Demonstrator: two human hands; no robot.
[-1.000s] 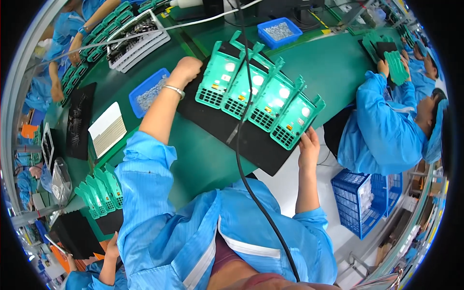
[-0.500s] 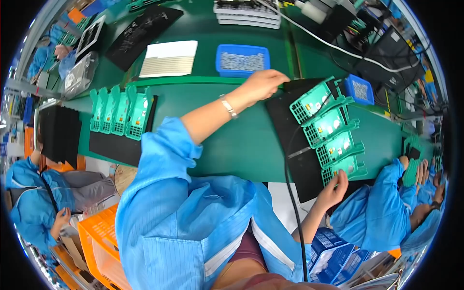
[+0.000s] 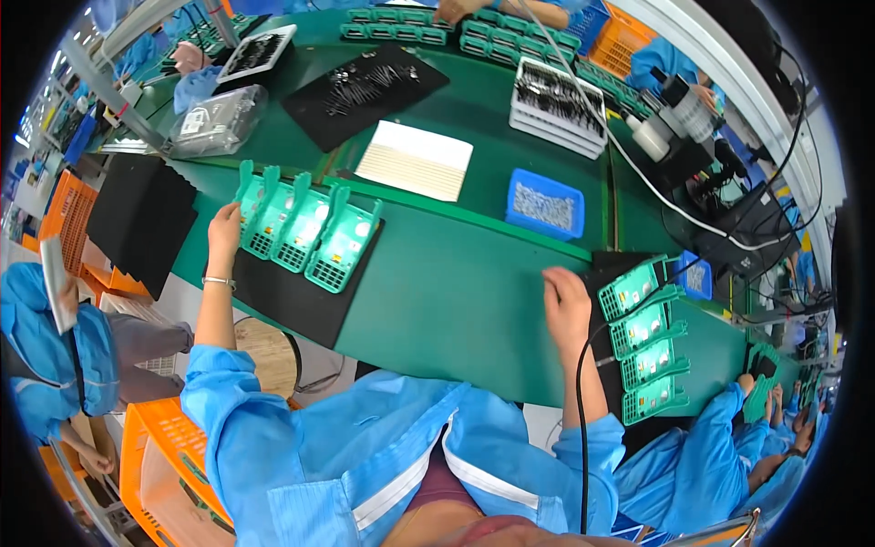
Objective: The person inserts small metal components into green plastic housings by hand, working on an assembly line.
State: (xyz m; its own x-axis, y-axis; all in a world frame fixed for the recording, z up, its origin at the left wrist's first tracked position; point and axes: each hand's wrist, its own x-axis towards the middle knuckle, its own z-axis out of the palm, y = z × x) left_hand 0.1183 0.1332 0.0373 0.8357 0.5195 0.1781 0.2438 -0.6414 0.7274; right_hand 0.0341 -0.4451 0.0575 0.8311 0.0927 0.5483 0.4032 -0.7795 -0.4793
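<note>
The person's left hand [image 3: 224,235] is at the outer edge of a row of four green housings [image 3: 305,230] on a black mat [image 3: 296,299] at the bench's [image 3: 447,305] left, though whether its fingers grip or merely touch cannot be told. The right hand [image 3: 567,308], empty and loosely curled, is beside a second green row [image 3: 643,328]. The housings look light and stiff, probably plastic, with slender prongs that could snap, so the sturdier outer side walls seem the best hold
</note>
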